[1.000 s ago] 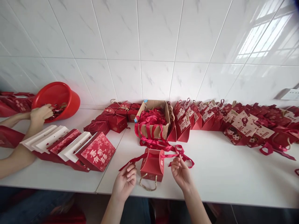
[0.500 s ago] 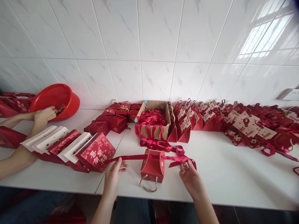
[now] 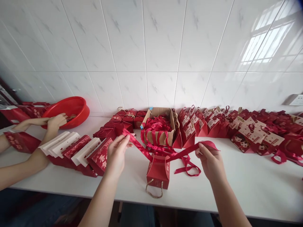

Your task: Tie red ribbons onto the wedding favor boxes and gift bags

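Box: one red box (image 3: pixel 157 179) is stood upright on the bench (image 3: pixel 227 183), just below the centre of the frame, between the hands; its rope handle (image 3: pixel 154 196) is hung at the front.
Ribbon: a red ribbon (image 3: pixel 184 153) is run across the top of the box, apparently through its side panels, with both lengths lifted in a wide V.
Left hand: the ribbon's left length is pinched in the fingers of the left hand (image 3: pixel 116 154), above and left of the box.
Right hand: the other length is pinched near its end by the right hand (image 3: pixel 211 162), right of centre.
Progress: the ribbon is judged to be in place; no knot or bow is seen on it, so the tying is judged to be left.
Carton: more ribbon is heaped in the carton (image 3: pixel 162 111) behind the box, with some spilled over its front.
Tub: a red tub (image 3: pixel 81 110) is reached into by another person's hands (image 3: pixel 58 121), left of the frame.
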The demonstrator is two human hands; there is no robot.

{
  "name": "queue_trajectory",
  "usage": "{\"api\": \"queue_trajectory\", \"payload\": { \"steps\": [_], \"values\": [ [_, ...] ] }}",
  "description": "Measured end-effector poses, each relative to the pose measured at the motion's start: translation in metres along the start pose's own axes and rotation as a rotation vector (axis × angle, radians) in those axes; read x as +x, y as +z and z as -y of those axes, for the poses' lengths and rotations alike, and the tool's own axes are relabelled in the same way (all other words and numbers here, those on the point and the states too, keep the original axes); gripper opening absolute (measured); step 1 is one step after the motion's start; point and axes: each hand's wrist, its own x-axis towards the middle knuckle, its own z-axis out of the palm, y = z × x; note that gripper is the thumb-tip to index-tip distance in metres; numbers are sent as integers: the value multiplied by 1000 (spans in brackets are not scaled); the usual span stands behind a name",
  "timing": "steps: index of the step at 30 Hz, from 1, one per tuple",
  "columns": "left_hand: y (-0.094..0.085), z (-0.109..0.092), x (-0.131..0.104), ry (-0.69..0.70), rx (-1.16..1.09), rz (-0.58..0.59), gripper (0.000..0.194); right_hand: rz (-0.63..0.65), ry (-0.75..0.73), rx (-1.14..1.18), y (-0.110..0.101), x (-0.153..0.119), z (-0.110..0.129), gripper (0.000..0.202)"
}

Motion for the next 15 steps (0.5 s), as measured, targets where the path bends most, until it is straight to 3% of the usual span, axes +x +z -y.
{"api": "queue_trajectory", "payload": {
  "steps": [5,10,15],
  "values": [
    [23,-22,-4,85,137,161,24,106,-143,-188,37,7,30,22],
    [44,-36,-14,190,277,262,34,176,-208,-174,75,7,49,23],
    [55,-45,-16,243,285,345,43,227,-262,-162,92,7,54,20]
  ]
}}
